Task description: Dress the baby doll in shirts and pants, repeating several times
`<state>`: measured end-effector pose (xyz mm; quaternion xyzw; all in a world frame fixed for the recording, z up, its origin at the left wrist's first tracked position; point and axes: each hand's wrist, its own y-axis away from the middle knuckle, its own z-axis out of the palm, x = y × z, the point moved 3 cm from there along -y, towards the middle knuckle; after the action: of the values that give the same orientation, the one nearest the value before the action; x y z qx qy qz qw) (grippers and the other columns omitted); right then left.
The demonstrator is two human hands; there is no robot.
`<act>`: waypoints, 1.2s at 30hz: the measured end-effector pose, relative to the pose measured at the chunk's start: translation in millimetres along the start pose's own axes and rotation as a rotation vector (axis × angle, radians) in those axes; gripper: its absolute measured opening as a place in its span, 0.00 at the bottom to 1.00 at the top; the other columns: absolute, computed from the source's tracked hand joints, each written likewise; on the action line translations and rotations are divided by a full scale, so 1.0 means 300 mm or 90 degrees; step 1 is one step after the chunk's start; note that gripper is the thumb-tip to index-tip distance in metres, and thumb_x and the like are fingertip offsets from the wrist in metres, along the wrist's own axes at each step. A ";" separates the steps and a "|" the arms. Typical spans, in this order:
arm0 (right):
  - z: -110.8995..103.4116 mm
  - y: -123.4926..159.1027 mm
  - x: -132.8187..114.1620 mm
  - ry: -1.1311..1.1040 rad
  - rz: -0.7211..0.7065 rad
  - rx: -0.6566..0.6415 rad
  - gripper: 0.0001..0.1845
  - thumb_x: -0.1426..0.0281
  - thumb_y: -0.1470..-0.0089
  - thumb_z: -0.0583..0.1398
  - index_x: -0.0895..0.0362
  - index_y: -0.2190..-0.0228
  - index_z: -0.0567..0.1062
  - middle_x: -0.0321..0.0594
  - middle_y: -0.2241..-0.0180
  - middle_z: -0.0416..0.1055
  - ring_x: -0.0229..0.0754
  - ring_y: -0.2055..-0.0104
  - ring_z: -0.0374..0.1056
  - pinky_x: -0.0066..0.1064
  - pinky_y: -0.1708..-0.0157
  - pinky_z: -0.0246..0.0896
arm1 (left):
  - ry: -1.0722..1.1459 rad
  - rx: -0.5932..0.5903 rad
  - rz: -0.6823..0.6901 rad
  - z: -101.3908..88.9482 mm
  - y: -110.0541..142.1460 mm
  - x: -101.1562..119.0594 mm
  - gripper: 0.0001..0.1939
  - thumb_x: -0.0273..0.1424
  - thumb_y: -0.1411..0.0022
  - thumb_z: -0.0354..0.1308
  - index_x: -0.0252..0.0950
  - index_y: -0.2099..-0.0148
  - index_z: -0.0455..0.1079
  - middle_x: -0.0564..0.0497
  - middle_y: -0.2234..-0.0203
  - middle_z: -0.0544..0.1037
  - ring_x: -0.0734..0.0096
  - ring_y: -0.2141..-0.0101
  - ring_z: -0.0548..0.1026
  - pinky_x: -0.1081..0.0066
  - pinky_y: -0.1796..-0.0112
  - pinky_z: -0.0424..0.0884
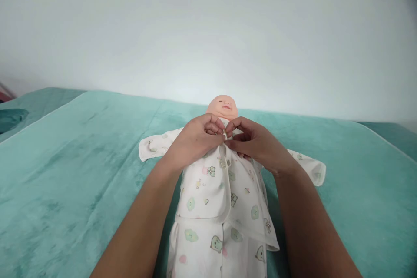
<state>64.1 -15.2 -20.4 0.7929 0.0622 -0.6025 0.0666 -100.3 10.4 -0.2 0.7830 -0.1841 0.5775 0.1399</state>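
A baby doll (223, 106) lies on its back on a teal bed cover (71, 169), head away from me. It wears a white printed baby garment (215, 200) with small animal figures. My left hand (195, 139) and my right hand (256, 142) meet at the doll's chest just under the chin. Both pinch the front edges of the garment where they close. The fingertips of the two hands touch each other there. The doll's sleeves spread out to each side.
The teal cover stretches wide to the left and right of the doll. A white wall (208, 43) rises behind the bed. A dark teal fold (9, 119) sits at the far left edge.
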 end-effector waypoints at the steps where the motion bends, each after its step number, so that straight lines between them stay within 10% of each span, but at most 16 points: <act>1: 0.001 0.000 -0.001 -0.004 -0.006 -0.005 0.09 0.68 0.49 0.63 0.52 0.64 0.70 0.27 0.81 0.59 0.32 0.79 0.56 0.25 0.80 0.47 | 0.004 0.008 -0.007 0.002 -0.001 -0.001 0.07 0.33 0.46 0.59 0.39 0.63 0.70 0.54 0.71 0.74 0.77 0.77 0.67 0.75 0.77 0.58; 18: 0.001 0.008 -0.024 0.018 -0.023 0.014 0.11 0.66 0.50 0.63 0.52 0.65 0.68 0.29 0.76 0.60 0.32 0.77 0.55 0.25 0.79 0.48 | 0.272 -0.025 -0.088 -0.036 0.002 -0.015 0.14 0.27 0.52 0.65 0.38 0.65 0.64 0.57 0.73 0.73 0.79 0.74 0.68 0.75 0.72 0.61; 36: 0.006 -0.008 -0.004 0.014 -0.033 0.024 0.06 0.68 0.47 0.60 0.52 0.66 0.68 0.28 0.76 0.59 0.30 0.78 0.52 0.25 0.78 0.47 | 0.027 0.040 -0.036 -0.004 0.016 0.010 0.09 0.24 0.51 0.56 0.39 0.65 0.65 0.57 0.74 0.70 0.78 0.76 0.65 0.74 0.73 0.58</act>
<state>61.5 -13.3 -19.9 0.7989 0.0723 -0.5961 0.0350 -102.8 6.2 3.1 0.7797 -0.1405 0.5950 0.1355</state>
